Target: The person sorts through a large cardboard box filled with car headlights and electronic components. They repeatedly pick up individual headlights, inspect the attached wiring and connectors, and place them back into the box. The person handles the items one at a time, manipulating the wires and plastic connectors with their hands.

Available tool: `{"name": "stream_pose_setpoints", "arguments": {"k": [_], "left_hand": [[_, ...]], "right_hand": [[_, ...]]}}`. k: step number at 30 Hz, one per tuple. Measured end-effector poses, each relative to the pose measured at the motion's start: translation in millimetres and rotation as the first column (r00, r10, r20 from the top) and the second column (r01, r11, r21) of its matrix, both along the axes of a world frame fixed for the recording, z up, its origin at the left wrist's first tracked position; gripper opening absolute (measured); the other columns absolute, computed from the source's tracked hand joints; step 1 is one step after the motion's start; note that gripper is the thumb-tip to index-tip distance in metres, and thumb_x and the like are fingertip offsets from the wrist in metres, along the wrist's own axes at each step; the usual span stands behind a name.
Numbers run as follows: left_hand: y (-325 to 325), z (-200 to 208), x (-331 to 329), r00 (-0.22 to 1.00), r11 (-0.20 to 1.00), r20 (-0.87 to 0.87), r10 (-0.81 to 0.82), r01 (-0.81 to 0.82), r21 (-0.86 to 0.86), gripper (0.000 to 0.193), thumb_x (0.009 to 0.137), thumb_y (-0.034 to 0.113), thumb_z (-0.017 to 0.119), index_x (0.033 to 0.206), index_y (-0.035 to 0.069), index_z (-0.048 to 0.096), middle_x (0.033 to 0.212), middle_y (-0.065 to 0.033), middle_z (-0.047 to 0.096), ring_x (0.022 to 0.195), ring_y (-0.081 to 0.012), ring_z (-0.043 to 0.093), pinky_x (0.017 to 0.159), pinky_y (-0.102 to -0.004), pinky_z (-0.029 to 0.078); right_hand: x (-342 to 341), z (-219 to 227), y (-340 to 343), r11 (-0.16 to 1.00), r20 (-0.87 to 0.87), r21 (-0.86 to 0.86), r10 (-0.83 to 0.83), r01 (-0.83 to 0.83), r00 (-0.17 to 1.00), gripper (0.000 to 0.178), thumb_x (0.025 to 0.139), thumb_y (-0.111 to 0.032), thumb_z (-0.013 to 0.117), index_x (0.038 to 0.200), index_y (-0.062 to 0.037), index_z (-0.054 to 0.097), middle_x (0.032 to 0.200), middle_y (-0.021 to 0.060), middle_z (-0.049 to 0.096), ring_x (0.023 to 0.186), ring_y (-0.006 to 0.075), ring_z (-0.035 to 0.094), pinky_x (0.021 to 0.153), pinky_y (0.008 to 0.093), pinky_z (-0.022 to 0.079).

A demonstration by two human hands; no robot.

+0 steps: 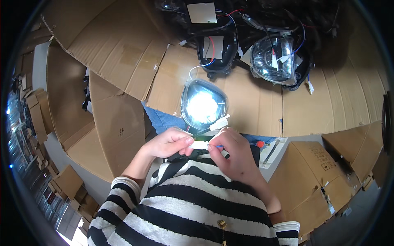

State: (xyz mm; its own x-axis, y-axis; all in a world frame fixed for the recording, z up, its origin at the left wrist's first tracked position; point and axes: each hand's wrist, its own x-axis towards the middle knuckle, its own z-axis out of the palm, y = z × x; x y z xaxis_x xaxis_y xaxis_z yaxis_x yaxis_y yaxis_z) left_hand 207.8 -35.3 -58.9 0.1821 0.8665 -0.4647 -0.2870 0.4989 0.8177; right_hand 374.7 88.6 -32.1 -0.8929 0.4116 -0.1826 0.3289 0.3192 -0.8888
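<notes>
Close in front of my body, my left hand (pixel 172 141) pinches a white plastic wire connector (pixel 199 145) between thumb and fingers. My right hand (pixel 233 152) is closed at the connector's other end, with a thin blue wire (pixel 219 146) between its fingers. Just beyond them lies a lit vehicle headlight (pixel 204 102), its lens glaring white. A second white connector (pixel 220 122) on a dark lead sits between the headlight and my hands. To the right of my right hand, a small red connector (pixel 260 144) shows at the end of the blue wire.
Flattened cardboard (pixel 254 110) covers the work surface. Farther back lie a dark lamp housing (pixel 217 55) and a clear-lensed headlight (pixel 274 59) with loose wires. An open cardboard box (pixel 117 119) stands at the left, and more cartons (pixel 316 176) stand at the right.
</notes>
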Motion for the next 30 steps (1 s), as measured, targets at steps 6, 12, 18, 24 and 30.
{"name": "stream_pose_setpoints", "arguments": {"k": [6, 12, 18, 24, 30], "left_hand": [[-9, 7, -2, 0.985, 0.966, -0.126, 0.118, -0.143, -0.213, 0.023, 0.086, 0.011, 0.046, 0.105, 0.002, 0.056, 0.064, -0.0011, 0.055, 0.059, -0.0057, 0.050, 0.057, -0.0201, 0.040], [-19, 4, -4, 0.978, 0.988, -0.137, 0.154, -0.152, 0.030, 0.017, 0.080, 0.007, 0.054, 0.094, -0.001, 0.060, 0.074, -0.0053, 0.058, 0.062, -0.0108, 0.050, 0.057, -0.0228, 0.039], [-19, 3, -5, 0.970, 0.987, -0.217, 0.108, -0.078, 0.141, 0.016, 0.076, 0.007, 0.058, 0.090, 0.001, 0.063, 0.061, -0.0032, 0.047, 0.056, -0.0130, 0.041, 0.055, -0.0257, 0.031], [-16, 5, -9, 0.964, 0.984, -0.259, 0.057, -0.010, 0.180, 0.018, 0.075, 0.008, 0.059, 0.091, 0.002, 0.063, 0.060, -0.0028, 0.047, 0.058, -0.0141, 0.042, 0.057, -0.0266, 0.031], [-5, 10, -5, 0.892, 0.966, -0.451, 0.000, 0.117, 0.232, 0.017, 0.075, 0.009, 0.059, 0.090, 0.003, 0.063, 0.061, -0.0029, 0.048, 0.059, -0.0149, 0.044, 0.059, -0.0274, 0.032]], "right_hand": [[22, 13, 23, 0.898, 0.189, -0.393, -0.130, 0.197, 0.973, 0.006, 0.072, 0.000, 0.056, 0.077, -0.0014, 0.052, 0.072, 0.0071, 0.052, 0.063, 0.0156, 0.051, 0.055, 0.0247, 0.042], [24, 20, 25, 0.673, 0.174, -0.703, -0.153, 0.231, 0.973, 0.004, 0.077, -0.002, 0.055, 0.076, 0.0000, 0.052, 0.071, 0.0008, 0.049, 0.063, 0.0053, 0.045, 0.054, 0.0200, 0.037], [19, 24, 25, 0.716, 0.142, -0.674, -0.119, 0.184, 0.983, 0.004, 0.077, -0.003, 0.054, 0.077, 0.0001, 0.052, 0.068, -0.0008, 0.049, 0.060, 0.0042, 0.042, 0.054, 0.0183, 0.035], [18, 25, 25, 0.808, 0.175, -0.564, -0.081, 0.167, 0.981, 0.006, 0.075, -0.004, 0.056, 0.074, -0.0007, 0.051, 0.065, 0.0030, 0.050, 0.057, 0.0099, 0.046, 0.052, 0.0220, 0.038], [18, 17, 13, 0.941, 0.156, -0.274, -0.157, 0.196, 0.975, 0.007, 0.071, -0.002, 0.056, 0.070, -0.0016, 0.049, 0.066, 0.0101, 0.051, 0.057, 0.0222, 0.052, 0.052, 0.0285, 0.042]]}}
